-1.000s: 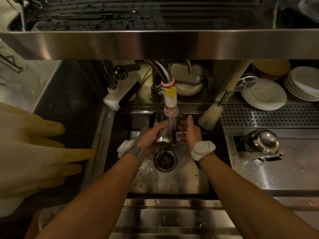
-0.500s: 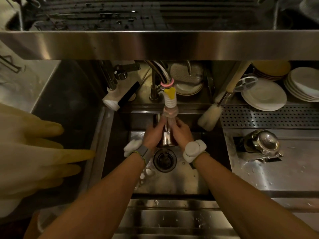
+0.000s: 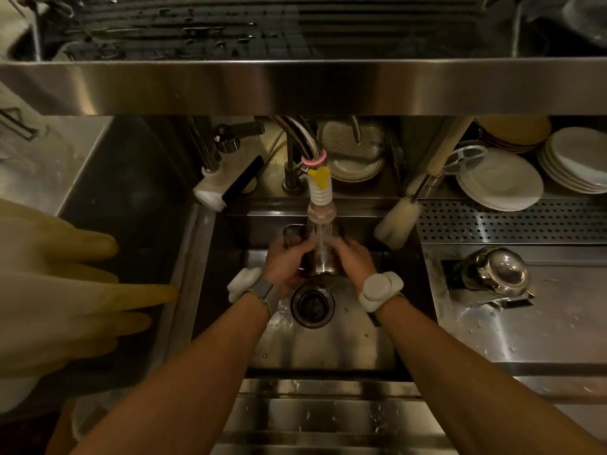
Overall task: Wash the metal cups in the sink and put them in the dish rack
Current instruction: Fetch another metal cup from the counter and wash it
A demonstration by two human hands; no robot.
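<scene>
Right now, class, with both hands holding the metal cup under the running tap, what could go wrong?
1. The wet metal cup, held between the left hand and right hand, could slip and drop toward the open drain.
2. Water from the tap nozzle may splash off the cup onto the wrist devices.

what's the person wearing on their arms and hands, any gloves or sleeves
No gloves or sleeves: both forearms and both hands are bare. Each wrist carries a strap holding a rounded white lobed device, one on the left wrist and one on the right wrist. The left strap looks grey with a yellow-green edge.
</scene>
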